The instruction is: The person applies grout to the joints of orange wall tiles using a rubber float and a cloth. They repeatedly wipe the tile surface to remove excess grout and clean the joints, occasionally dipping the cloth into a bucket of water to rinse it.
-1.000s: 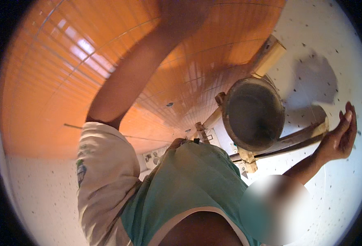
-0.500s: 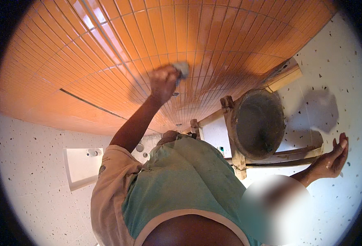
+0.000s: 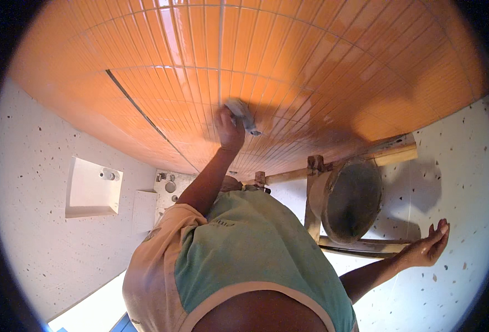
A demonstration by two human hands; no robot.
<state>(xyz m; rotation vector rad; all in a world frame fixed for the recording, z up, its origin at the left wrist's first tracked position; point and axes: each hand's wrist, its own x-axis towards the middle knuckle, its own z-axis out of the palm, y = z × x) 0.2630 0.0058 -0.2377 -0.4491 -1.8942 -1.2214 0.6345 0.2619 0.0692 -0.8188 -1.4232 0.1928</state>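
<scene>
My left hand [image 3: 230,130] reaches up to a wall of narrow glossy orange tiles [image 3: 288,50], its fingers closed on a crumpled grey cloth [image 3: 242,113]. The cloth lies against the tile face, close to a pale vertical joint. Out to the right, my right hand [image 3: 433,247] is beside the white speckled wall [image 3: 460,188]. Its fingers are loosely bent and somewhat apart, with nothing seen in them. Whether that hand touches the wall, I cannot tell.
Between my body and the right wall, a dark round basin [image 3: 354,202] rests on a wooden frame [image 3: 313,218]. A recessed niche [image 3: 92,188] sits in the speckled wall on the left. One long dark gap [image 3: 145,116] runs through the tiles at left.
My view has turned, so the wall, niche and basin sit differently in it. The left hand stays closed on the cloth, now beside the pale joint. My right arm remains stretched out.
</scene>
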